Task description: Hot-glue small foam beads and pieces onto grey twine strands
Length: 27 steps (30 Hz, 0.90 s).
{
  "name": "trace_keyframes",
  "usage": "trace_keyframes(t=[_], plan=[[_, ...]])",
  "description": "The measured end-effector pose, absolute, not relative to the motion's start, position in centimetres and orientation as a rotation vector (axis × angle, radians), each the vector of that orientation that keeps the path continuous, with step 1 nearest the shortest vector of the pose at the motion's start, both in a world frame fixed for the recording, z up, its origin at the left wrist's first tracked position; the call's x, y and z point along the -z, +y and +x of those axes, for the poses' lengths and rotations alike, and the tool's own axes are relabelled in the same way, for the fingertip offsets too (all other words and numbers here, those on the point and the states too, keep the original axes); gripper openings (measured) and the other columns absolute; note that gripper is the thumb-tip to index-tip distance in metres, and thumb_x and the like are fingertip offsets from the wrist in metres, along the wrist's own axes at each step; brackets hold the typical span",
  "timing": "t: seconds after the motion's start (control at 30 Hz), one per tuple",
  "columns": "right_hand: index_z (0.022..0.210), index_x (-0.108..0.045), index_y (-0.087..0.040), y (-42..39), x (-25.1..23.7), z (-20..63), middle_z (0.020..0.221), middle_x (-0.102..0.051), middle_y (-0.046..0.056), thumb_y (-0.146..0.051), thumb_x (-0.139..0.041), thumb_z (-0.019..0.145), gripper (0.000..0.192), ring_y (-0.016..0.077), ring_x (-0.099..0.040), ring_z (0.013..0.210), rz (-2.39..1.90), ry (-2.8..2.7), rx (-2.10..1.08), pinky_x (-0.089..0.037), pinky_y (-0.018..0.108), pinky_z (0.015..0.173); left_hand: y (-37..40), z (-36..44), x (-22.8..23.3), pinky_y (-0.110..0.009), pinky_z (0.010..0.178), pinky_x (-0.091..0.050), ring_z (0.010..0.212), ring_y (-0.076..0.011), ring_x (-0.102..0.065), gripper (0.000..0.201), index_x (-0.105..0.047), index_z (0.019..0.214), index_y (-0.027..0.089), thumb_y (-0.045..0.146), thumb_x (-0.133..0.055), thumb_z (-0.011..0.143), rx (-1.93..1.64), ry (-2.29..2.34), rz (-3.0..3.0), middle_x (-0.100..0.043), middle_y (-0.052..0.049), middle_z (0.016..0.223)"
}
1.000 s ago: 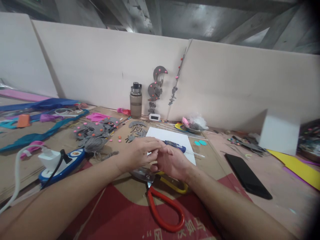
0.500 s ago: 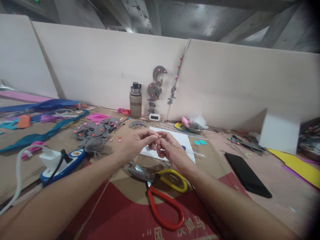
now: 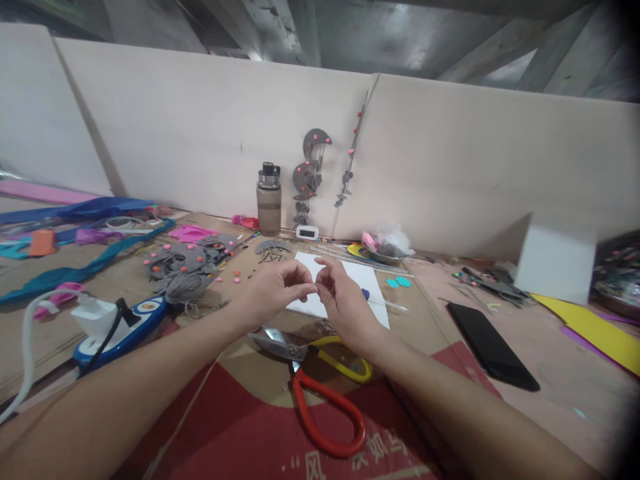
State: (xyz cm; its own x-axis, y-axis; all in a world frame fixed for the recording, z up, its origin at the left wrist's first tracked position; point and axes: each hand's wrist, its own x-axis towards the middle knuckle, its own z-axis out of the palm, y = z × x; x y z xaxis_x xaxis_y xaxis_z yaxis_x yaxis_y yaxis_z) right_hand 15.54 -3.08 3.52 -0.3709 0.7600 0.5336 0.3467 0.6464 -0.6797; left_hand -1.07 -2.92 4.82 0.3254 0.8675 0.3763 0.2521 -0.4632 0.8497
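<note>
- Scissors (image 3: 313, 373) lie on the cardboard (image 3: 235, 427) just under both hands, with nobody touching them; their long axis runs from upper left to lower right, the blades pointing left and away, the red and yellow handles toward the person.
- Compared with half a second ago, the left hand (image 3: 273, 293) and the right hand (image 3: 345, 303) are a little more apart at the wrists, but the fingertips meet at the same place, above the near edge of the white sheet (image 3: 345, 290).
- One second ago the hands were lower, near the scissors; now they are raised over the sheet.
- Both hands have a narrow pinch, thumb against forefinger. Something very small seems to be between them, but it is too small to tell what it is.
- A blue pen (image 3: 365, 293) shows only partly behind the right hand; earlier it was seen in full on the sheet.
- A grey bottle (image 3: 269, 199) stands at the wall, a black phone (image 3: 493, 347) lies well to the right.
</note>
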Motion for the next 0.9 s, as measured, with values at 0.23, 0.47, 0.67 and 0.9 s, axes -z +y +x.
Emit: trace_keyframes(t=[0.23, 0.47, 0.67, 0.9], plan=[[0.124, -0.04, -0.026, -3.1, -3.3, 15.4, 0.088, -0.05, 0.002, -0.021, -0.041, 0.087, 0.037, 0.0159, -0.047, 0.078, -0.872, -1.96, -0.62, -0.038, 0.033, 0.074, -2.7, -1.1, -4.8, -0.02, 0.053, -0.036, 0.057, -0.0088, -0.045, 0.014, -0.055, 0.072, 0.014, 0.027, -0.059, 0.076, -1.077, 0.979, 2.036, -0.052, 0.002, 0.063], [0.123, -0.037, -0.024, -3.1, -2.8, 15.1, 0.087, -0.05, 0.001, -0.034, -0.04, 0.091, 0.034, 0.0124, -0.046, 0.068, -0.801, -1.893, -0.829, -0.038, 0.027, 0.063, -3.5, -1.1, -4.9, -0.021, 0.056, -0.037, 0.062, -0.0098, -0.045, 0.02, -0.054, 0.074, 0.014, 0.032, -0.055, 0.081, -1.177, 0.931, 2.08, -0.049, 0.001, 0.067], [0.118, -0.038, -0.023, -3.4, -2.9, 14.6, 0.077, -0.052, -0.002, -0.043, -0.039, 0.091, 0.033, 0.0101, -0.044, 0.059, -0.713, -1.819, -1.024, -0.035, 0.024, 0.053, -3.6, -0.6, -4.1, -0.026, 0.062, -0.045, 0.063, -0.0122, -0.055, 0.024, -0.046, 0.073, 0.016, 0.036, -0.051, 0.085, -1.139, 0.587, 1.699, -0.051, 0.001, 0.064], [0.116, -0.039, -0.022, -3.2, -3.0, 15.0, 0.07, -0.049, -0.003, -0.042, -0.033, 0.093, 0.031, 0.0105, -0.044, 0.057, -0.725, -1.78, -1.015, -0.035, 0.024, 0.053, -2.9, -0.3, -3.9, -0.024, 0.059, -0.044, 0.058, -0.0102, -0.052, 0.028, -0.055, 0.072, 0.014, 0.039, -0.051, 0.085, -1.253, 0.577, 1.501, -0.052, 0.0, 0.063]])
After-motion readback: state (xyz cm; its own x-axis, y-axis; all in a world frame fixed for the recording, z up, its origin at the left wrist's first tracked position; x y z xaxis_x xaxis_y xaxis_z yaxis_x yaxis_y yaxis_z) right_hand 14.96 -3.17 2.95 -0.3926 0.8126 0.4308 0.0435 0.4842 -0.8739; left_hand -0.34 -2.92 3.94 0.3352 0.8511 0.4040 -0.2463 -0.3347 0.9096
